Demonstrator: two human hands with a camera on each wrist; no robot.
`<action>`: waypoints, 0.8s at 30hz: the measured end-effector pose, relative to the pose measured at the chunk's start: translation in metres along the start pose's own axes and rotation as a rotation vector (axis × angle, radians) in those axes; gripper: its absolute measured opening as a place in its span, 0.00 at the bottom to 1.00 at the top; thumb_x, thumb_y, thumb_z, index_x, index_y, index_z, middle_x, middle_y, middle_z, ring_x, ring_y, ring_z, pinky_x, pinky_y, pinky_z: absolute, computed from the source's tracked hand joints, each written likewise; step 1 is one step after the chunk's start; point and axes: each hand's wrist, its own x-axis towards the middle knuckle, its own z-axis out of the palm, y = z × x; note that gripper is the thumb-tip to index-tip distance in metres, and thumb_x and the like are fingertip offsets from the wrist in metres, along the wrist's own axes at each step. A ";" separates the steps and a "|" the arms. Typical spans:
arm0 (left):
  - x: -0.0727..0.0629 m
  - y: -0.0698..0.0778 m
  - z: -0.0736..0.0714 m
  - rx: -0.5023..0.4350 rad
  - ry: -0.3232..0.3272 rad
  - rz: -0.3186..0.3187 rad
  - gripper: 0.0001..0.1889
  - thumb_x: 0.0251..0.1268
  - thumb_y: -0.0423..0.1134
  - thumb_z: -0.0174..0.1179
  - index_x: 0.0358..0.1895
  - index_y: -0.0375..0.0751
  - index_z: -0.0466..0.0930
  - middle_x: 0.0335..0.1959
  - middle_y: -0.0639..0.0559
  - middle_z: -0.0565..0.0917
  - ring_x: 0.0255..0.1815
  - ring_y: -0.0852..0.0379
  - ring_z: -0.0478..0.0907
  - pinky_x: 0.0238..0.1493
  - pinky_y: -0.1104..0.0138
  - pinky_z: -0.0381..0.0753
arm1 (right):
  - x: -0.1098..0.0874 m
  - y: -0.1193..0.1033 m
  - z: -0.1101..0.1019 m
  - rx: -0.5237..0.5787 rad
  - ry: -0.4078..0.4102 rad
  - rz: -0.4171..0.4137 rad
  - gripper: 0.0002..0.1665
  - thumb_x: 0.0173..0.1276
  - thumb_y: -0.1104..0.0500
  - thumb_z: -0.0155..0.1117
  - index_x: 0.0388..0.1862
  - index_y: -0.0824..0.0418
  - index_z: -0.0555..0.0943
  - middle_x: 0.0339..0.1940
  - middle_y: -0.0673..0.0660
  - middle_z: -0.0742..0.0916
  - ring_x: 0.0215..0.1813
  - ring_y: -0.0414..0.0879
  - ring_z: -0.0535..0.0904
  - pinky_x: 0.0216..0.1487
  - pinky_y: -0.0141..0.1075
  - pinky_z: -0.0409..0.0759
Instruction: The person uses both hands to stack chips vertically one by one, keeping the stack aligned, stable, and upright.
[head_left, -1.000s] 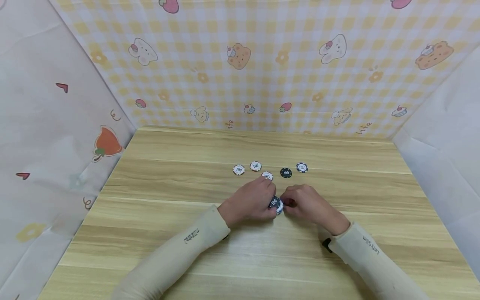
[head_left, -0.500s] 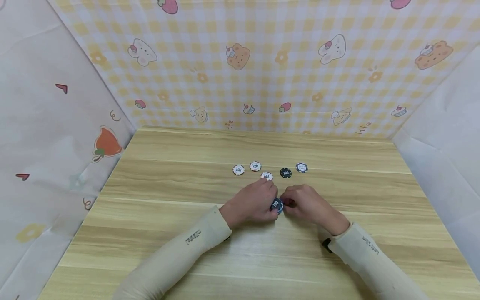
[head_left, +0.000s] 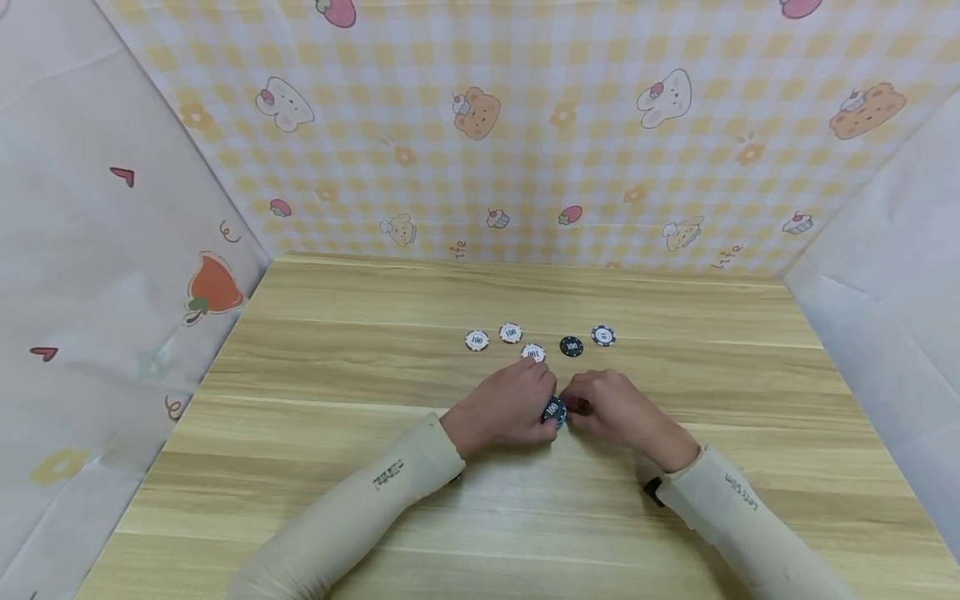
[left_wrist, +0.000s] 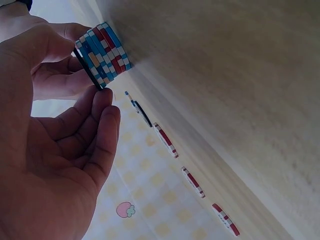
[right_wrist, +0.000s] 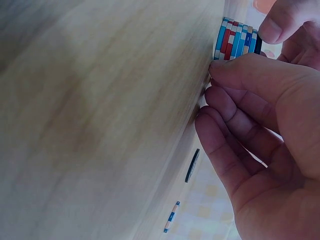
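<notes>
A stack of poker chips (left_wrist: pixel 107 52), blue, red and white at the edges, stands on the wooden table between both hands. A black chip marked 100 (head_left: pixel 553 409) lies at its top, nearly in line with the chips below. My left hand (head_left: pixel 513 406) pinches this black chip from the left, thumb and fingertips at its edge. From the right, my right hand (head_left: pixel 611 408) steadies the stack, its thumb and curled fingers low at the side in the right wrist view.
Beyond the hands lie several single chips: white ones marked 100 (head_left: pixel 477 340), a black one (head_left: pixel 572 346) and a blue-and-white one marked 10 (head_left: pixel 603 335). A checked yellow cloth (head_left: pixel 525 167) hangs behind the table (head_left: pixel 360 317).
My left hand has shifted slightly right with the black chip, which now covers more of the stack. My right hand stays in place, as do the loose chips.
</notes>
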 end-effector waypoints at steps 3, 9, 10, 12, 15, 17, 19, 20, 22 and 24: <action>0.000 0.000 -0.001 -0.001 -0.001 -0.003 0.21 0.74 0.57 0.62 0.45 0.40 0.85 0.37 0.53 0.81 0.39 0.56 0.73 0.45 0.67 0.73 | 0.000 0.000 0.000 -0.002 0.000 -0.001 0.12 0.62 0.72 0.82 0.43 0.61 0.93 0.38 0.51 0.92 0.39 0.43 0.87 0.43 0.39 0.88; 0.000 0.001 -0.002 0.000 0.001 -0.003 0.22 0.75 0.57 0.62 0.46 0.40 0.85 0.39 0.52 0.83 0.41 0.55 0.74 0.47 0.67 0.75 | 0.000 -0.001 0.000 -0.006 -0.004 0.003 0.12 0.62 0.72 0.82 0.43 0.61 0.92 0.38 0.50 0.92 0.39 0.42 0.86 0.43 0.39 0.87; 0.000 0.001 -0.002 0.002 0.001 -0.003 0.22 0.75 0.58 0.61 0.47 0.39 0.85 0.39 0.52 0.83 0.41 0.55 0.75 0.47 0.67 0.75 | 0.000 -0.001 0.000 -0.006 -0.004 0.002 0.12 0.62 0.72 0.82 0.43 0.61 0.92 0.38 0.50 0.92 0.39 0.42 0.86 0.43 0.39 0.87; 0.000 0.001 -0.002 0.007 0.000 -0.004 0.22 0.75 0.58 0.61 0.47 0.39 0.85 0.40 0.52 0.84 0.42 0.55 0.75 0.48 0.67 0.76 | 0.000 -0.002 0.000 -0.005 -0.003 0.000 0.12 0.62 0.72 0.82 0.43 0.61 0.92 0.38 0.50 0.91 0.39 0.41 0.86 0.42 0.39 0.87; 0.000 0.001 -0.001 0.012 -0.001 -0.005 0.23 0.76 0.58 0.61 0.48 0.39 0.85 0.41 0.51 0.84 0.43 0.55 0.76 0.49 0.67 0.76 | 0.000 -0.003 -0.001 -0.004 -0.003 0.000 0.12 0.63 0.72 0.82 0.42 0.61 0.92 0.37 0.50 0.91 0.38 0.41 0.85 0.42 0.38 0.87; 0.000 0.001 -0.001 0.015 -0.001 -0.005 0.23 0.76 0.58 0.61 0.49 0.39 0.86 0.42 0.51 0.85 0.43 0.55 0.76 0.49 0.67 0.76 | 0.000 -0.003 -0.001 -0.003 -0.004 0.002 0.12 0.63 0.72 0.82 0.42 0.61 0.92 0.37 0.50 0.91 0.38 0.40 0.85 0.42 0.38 0.87; 0.000 0.001 0.000 0.013 -0.001 -0.005 0.23 0.76 0.59 0.60 0.49 0.39 0.86 0.42 0.51 0.85 0.44 0.54 0.76 0.49 0.67 0.76 | 0.000 -0.003 -0.001 -0.003 -0.004 0.002 0.12 0.63 0.72 0.82 0.42 0.61 0.92 0.37 0.50 0.91 0.38 0.40 0.85 0.41 0.38 0.87; 0.000 0.001 0.000 0.013 0.000 -0.005 0.23 0.76 0.59 0.60 0.49 0.39 0.86 0.42 0.51 0.85 0.44 0.55 0.76 0.49 0.67 0.76 | 0.000 -0.003 -0.001 -0.004 -0.004 0.002 0.12 0.62 0.72 0.82 0.42 0.61 0.92 0.37 0.50 0.91 0.38 0.40 0.85 0.41 0.38 0.87; 0.000 0.001 -0.001 0.010 0.001 -0.007 0.23 0.76 0.58 0.61 0.49 0.39 0.86 0.42 0.51 0.84 0.44 0.55 0.75 0.49 0.67 0.76 | 0.001 -0.003 -0.001 -0.004 -0.003 0.000 0.12 0.62 0.72 0.82 0.42 0.61 0.92 0.37 0.50 0.91 0.38 0.40 0.85 0.41 0.38 0.87; 0.000 0.001 0.000 0.008 -0.002 -0.010 0.23 0.76 0.59 0.61 0.49 0.39 0.86 0.42 0.51 0.84 0.44 0.55 0.75 0.49 0.67 0.76 | 0.000 -0.003 -0.001 -0.004 -0.001 -0.002 0.12 0.62 0.73 0.82 0.42 0.61 0.92 0.37 0.50 0.91 0.38 0.41 0.86 0.42 0.38 0.87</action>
